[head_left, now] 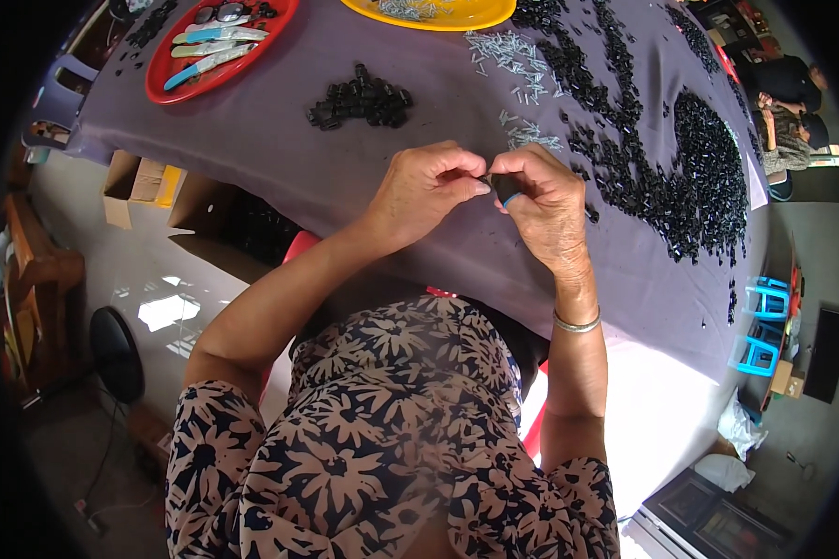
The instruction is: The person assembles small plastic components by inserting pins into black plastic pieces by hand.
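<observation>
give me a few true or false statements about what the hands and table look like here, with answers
1. Both hands pinch one small black part between them. True.
2. The left hand holds a blue-handled tool. False: such tools lie on the red tray.
3. The right hand has a bracelet at its wrist. True.
4. The tablecloth is white. False: it is purple-grey.
5. A pile of black parts lies to the right. True.

Both hands, left [426, 189] and right [543, 200], meet with fingertips pinched together.
</observation>
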A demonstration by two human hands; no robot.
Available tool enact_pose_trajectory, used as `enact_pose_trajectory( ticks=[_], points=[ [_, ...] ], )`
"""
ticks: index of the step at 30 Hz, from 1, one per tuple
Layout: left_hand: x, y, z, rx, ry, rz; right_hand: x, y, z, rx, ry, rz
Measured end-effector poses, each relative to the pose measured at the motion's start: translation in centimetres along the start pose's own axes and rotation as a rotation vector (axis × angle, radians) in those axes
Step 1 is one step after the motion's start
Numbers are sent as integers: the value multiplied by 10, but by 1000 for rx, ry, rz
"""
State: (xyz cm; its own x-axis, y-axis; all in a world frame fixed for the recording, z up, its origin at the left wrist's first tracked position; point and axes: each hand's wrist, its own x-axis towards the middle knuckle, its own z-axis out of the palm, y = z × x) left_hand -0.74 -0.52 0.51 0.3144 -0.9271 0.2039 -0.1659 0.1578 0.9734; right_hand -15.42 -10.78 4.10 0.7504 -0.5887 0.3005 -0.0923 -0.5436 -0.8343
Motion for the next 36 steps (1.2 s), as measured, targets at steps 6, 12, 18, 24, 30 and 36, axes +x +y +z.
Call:
enact_pose_trajectory(
  ticks=[6, 12, 18, 24, 30, 36],
  points=[
    [-1, 1, 1, 61, 9, 29, 9, -21, -8, -319, -106, -132],
    [-1, -6, 0, 32, -5, 71, 5, -15, 3, -181, -44, 67],
    [-2, -4, -2, -96, 44, -53, 0, -15, 12, -212, 102, -83],
    [0, -6, -2, -95, 9, 9, -29, -9, -18, -87, 158, 96],
    [1, -4, -2, -67, 3, 13, -55, 24, -72, -430, 201, 179],
    [0, -5, 0, -56, -4, 37, -58, 38, -81, -543, 326, 147]
  ],
)
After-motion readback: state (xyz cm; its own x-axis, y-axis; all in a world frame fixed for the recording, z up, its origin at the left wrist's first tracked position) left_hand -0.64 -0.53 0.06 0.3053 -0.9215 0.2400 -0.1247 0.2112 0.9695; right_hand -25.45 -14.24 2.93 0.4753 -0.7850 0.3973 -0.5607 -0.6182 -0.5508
